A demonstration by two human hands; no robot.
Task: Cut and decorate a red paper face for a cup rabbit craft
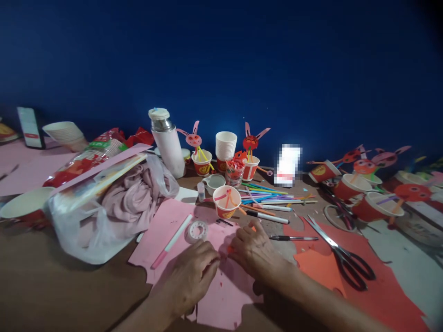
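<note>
My left hand (pixel 194 272) rests low over a pink paper sheet (pixel 221 304) with its fingers curled together; what they pinch, if anything, is hidden. Close to its fingertips, my right hand (pixel 252 249) is closed around a small orange-red piece, of which only bits show between the fingers. Just above the left hand lies a roll of clear tape (pixel 198 230). A pink-and-white marker (pixel 172 240) lies to its left on the paper. Beyond both hands stands a red-and-white paper cup (pixel 226 210) with thin arms stuck to its sides and an orange piece inside.
Scissors (pixel 342 253) lie on red paper (pixel 384 286) at the right, near a black pen (pixel 294 238). Coloured sticks (pixel 266 196) spread behind the cup. A white flask (pixel 169 150), stacked cups (pixel 226 145) and a plastic bag (pixel 90 235) stand farther back and left.
</note>
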